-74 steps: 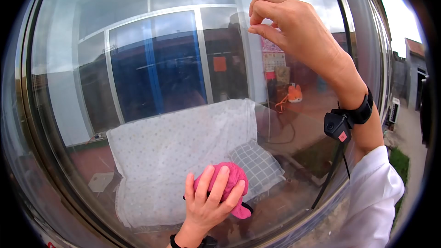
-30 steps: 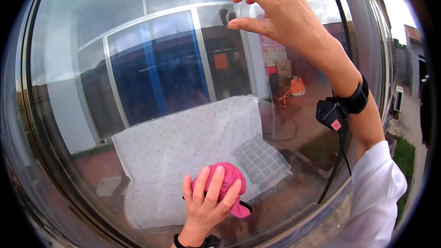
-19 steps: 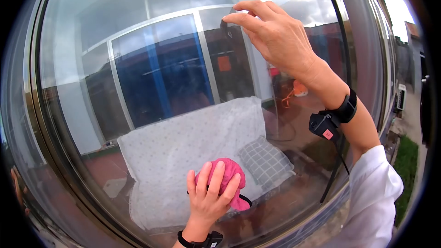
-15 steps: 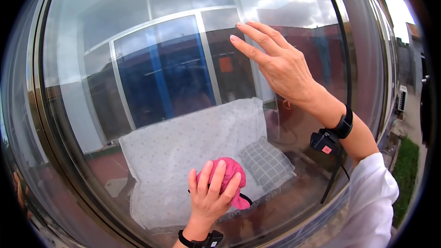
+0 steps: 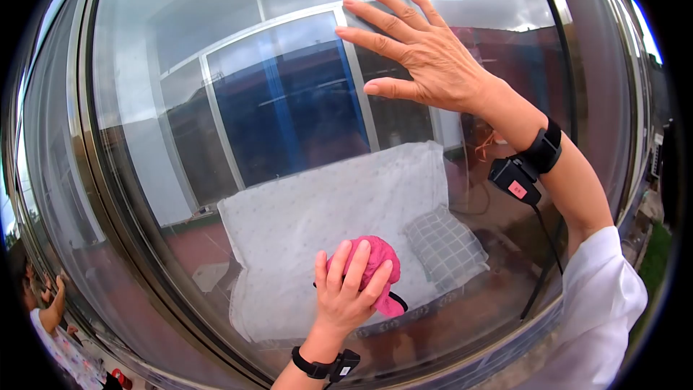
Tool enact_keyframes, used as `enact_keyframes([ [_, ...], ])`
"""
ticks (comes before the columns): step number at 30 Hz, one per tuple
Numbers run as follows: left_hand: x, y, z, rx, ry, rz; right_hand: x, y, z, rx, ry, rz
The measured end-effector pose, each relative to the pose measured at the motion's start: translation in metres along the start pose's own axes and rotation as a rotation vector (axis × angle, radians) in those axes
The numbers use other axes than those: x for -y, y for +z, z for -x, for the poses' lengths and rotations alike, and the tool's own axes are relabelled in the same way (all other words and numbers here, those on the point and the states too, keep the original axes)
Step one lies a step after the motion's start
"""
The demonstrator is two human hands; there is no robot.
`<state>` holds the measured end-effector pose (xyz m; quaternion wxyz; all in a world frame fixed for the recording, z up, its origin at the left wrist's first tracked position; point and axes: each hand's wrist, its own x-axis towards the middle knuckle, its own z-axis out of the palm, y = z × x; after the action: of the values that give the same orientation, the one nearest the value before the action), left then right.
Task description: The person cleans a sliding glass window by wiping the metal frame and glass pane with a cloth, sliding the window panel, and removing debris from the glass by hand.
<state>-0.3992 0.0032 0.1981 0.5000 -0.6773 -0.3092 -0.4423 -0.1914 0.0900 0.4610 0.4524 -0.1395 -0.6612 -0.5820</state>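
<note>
My left hand point(image 5: 351, 285) presses a bunched pink cloth point(image 5: 377, 260) with a black edge band against the large window pane point(image 5: 303, 195). Its fingers curl over the cloth. Higher up, my right hand point(image 5: 426, 58) is spread at the glass with thumb and fingers apart, and nothing is in it. Whether its palm touches the pane I cannot tell. Each wrist wears a black strap with a small box, the right one point(image 5: 530, 166) trailing a cable.
Behind the glass are a sofa under a pale cover point(image 5: 325, 188), a checked cushion point(image 5: 447, 245) and a blue-paned door point(image 5: 289, 101). A metal window frame point(image 5: 90, 123) runs down the left. At lower left another person point(image 5: 50, 325) stands by the windows.
My right hand has moved up the pane and its fingers have spread, with the thumb now showing. My left hand keeps the cloth. The view has swung left, bringing the other person into sight.
</note>
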Motion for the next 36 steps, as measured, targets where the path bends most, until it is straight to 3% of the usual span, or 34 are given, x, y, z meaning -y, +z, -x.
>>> enact_keyframes([
  [5,0.001,0.002,0.001,-0.016,-0.011,0.018,0.029,0.012,-0.031,-0.161,0.245,0.029],
  [9,0.002,0.005,0.013,-0.037,-0.027,0.003,0.068,-0.011,0.007,0.082,-0.112,-0.268],
  [12,-0.002,0.001,0.032,0.006,-0.01,-0.001,0.065,-0.032,0.054,0.353,-0.293,-0.346],
  [15,-0.003,-0.008,0.06,0.054,0.017,-0.008,0.023,-0.046,0.081,0.439,-0.474,-0.332],
  [20,-0.004,-0.012,0.105,0.125,0.116,0.005,-0.057,-0.023,0.038,0.136,-0.03,0.004],
  [21,-0.004,-0.011,0.109,0.142,0.116,0.001,-0.068,-0.011,0.024,0.129,-0.035,0.013],
  [22,-0.006,-0.01,0.109,0.127,0.098,0.003,-0.078,0.001,0.01,0.028,0.163,0.081],
  [23,-0.008,-0.009,0.108,0.125,0.089,-0.002,-0.076,0.008,-0.003,-0.072,0.36,0.139],
  [27,-0.012,-0.015,0.1,0.149,0.043,0.001,-0.01,0.027,-0.043,-0.197,0.522,0.208],
  [33,-0.019,-0.014,0.097,0.14,0.055,0.001,0.105,-0.001,-0.033,0.057,-0.123,-0.302],
  [36,-0.021,-0.016,0.096,0.159,0.049,-0.003,0.164,0.01,-0.024,0.162,-0.543,-0.525],
])
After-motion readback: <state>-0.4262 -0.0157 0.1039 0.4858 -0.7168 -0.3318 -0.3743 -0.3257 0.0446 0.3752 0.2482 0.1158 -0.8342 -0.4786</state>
